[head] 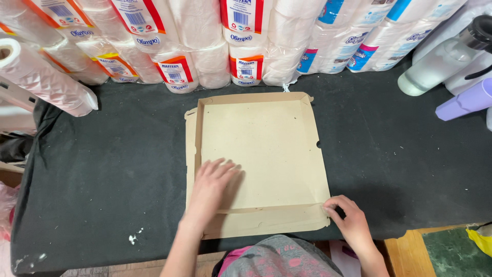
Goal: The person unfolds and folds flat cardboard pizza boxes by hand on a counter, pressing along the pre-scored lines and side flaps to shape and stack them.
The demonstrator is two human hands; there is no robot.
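Pressing hand: the left hand [212,180] is lying flat with fingers spread, bearing down on the inner face of the cardboard box blank [261,154].
Pinching hand: the right hand [348,220] is gripping the blank's near right corner, fingers closed on the near flap [266,221].
Box blank: it is lying unfolded in the middle of the tabletop [102,169], its edge flaps creased and partly raised at the far and left sides; nothing is lying inside it.
Tabletop: a black cloth is covering it.
Far edge: wrapped packs of toilet paper rolls [215,41] are standing in a row behind the blank.
Right corner: a pale bottle [441,59] and a lilac bottle [464,105] are lying near each other.
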